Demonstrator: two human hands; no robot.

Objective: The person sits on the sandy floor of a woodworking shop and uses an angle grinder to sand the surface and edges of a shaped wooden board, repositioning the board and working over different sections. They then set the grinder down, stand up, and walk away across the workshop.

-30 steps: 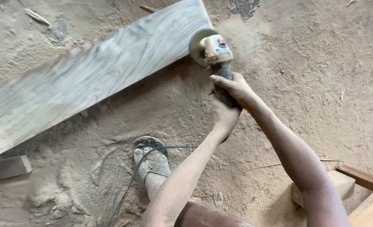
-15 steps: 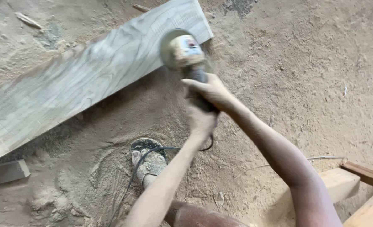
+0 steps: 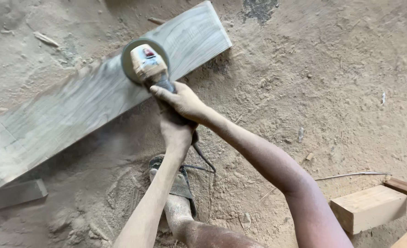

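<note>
- Right hand (image 3: 181,101) gripped the body of the angle grinder (image 3: 152,69) from above, fingers wrapped tight.
- Left hand (image 3: 177,133) clamped the grinder's rear handle just below, touching the right hand.
- Grinder disc lay flat against the long wooden plank (image 3: 75,108), near its upper end.
- Plank lay diagonally on the sawdust-covered floor (image 3: 332,82).
- Power cord (image 3: 204,158) trailed past a sandalled foot (image 3: 178,193).
- Wood block (image 3: 367,207) sat at lower right, well apart.

A sawdust-covered floor (image 3: 332,82) bears a long grey plank (image 3: 75,105), a wooden block (image 3: 367,206) and a sandalled foot (image 3: 178,193).
</note>
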